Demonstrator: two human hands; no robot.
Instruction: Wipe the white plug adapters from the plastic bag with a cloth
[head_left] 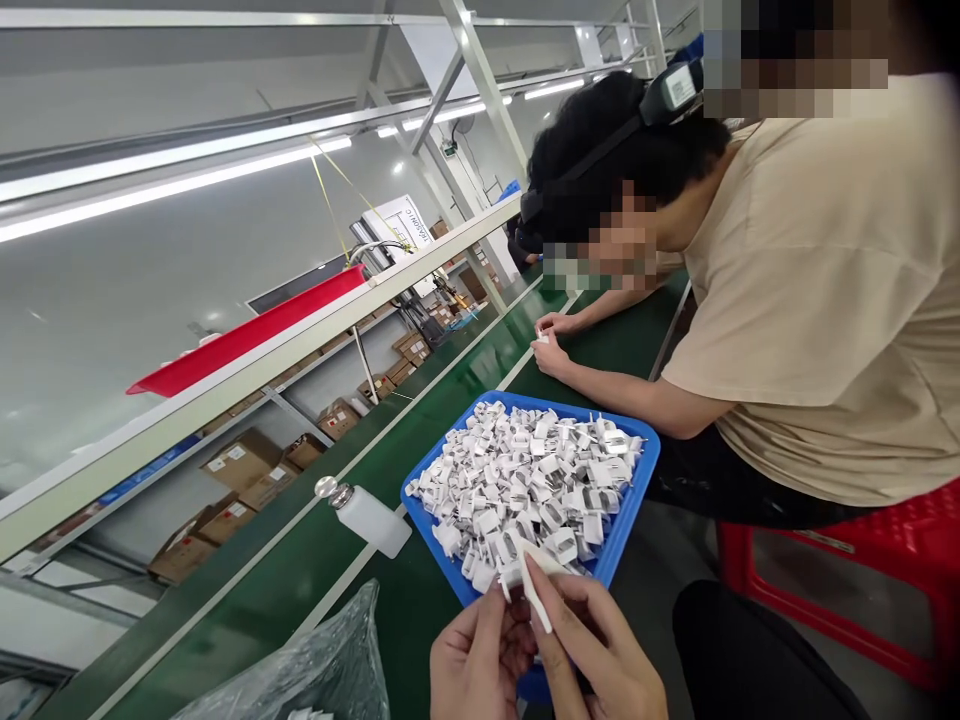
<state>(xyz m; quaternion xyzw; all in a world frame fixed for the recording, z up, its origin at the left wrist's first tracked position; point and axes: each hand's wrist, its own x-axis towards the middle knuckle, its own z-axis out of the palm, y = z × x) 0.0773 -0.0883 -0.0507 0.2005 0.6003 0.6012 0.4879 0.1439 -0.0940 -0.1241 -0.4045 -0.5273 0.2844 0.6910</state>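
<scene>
Both hands are running off the lower edge, so their wrists are hidden. The left hand (pixel 480 665) is pinching one small white plastic part (pixel 511 577) in its grip, just over the near rim of the blue tray (pixel 646 470); the part's shape is hard to make out. The right hand (pixel 600 655) is clenching one thin white stick (pixel 536 592) against that part. The tray is sitting on the green bench (pixel 390 600), heaped with white parts too many to count. One white bottle (pixel 367 517) is lying beside it, and one clear bag (pixel 315 665) is partly cut off. A co-worker's two hands (pixel 551 340) are working farther along.
</scene>
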